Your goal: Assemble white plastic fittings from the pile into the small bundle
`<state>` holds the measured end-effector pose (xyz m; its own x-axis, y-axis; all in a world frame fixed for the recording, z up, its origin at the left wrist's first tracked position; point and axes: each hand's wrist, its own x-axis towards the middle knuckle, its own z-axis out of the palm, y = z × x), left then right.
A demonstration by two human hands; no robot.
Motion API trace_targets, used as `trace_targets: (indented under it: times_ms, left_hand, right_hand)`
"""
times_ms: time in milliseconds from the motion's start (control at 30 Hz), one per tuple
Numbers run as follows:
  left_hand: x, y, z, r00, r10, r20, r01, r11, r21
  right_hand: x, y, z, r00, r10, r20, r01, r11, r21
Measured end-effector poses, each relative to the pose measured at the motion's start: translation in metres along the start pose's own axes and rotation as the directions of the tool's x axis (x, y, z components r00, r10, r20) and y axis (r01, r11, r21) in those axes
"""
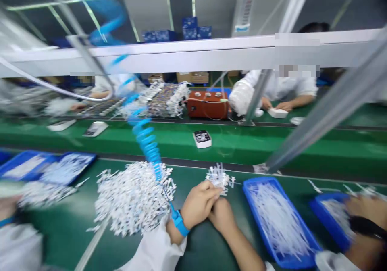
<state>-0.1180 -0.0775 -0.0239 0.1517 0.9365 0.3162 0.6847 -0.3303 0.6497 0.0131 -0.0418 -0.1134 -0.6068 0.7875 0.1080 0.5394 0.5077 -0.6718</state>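
**Both hands closed on a small bunch of white plastic parts at the bench edge**

We see the left hand (199, 204) and right hand (222, 216) pressed together at bottom centre, fingers curled in. They hold a small bunch of white plastic parts (220, 178), which sticks out above the fingertips. How the right hand's fingers sit is partly hidden by the left.

A blue wrist strap (179, 222) sits on the left wrist; its blue coiled cord (148, 144) runs up out of view.

Just left of the hands lies a big loose pile of white parts (133, 198) on the green mat (72, 230). Just right sits a blue tray (279, 218) of thin white strips. More blue trays lie far left (45, 168), blurred.

Beyond the mat runs the green conveyor belt (242, 144), with a small white device (202, 138) on it. Across the belt, a person in white (284, 91) works near an orange-brown box (208, 104). Another person's hand (363, 212) reaches into a tray at far right.
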Motion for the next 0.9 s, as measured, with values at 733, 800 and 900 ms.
trace_targets:
  times_ms: [733, 800, 900]
  left_hand:
    - [-0.055, -0.056, 0.016, 0.959, -0.239, -0.149, 0.264, 0.949, 0.172]
    - [-0.055, -0.057, 0.017, 0.96, -0.242, -0.142, 0.264, 0.95, 0.165]
    - [-0.056, -0.059, 0.018, 0.955, -0.266, -0.133, 0.287, 0.943, 0.169]
  right_hand:
    - [0.004, 0.024, 0.015, 0.985, -0.173, 0.002, 0.172, 0.982, -0.077]
    - [0.004, 0.025, 0.014, 0.984, -0.179, -0.009, 0.177, 0.981, -0.08]
    - [0.004, 0.026, 0.014, 0.982, -0.19, -0.02, 0.187, 0.978, -0.093]
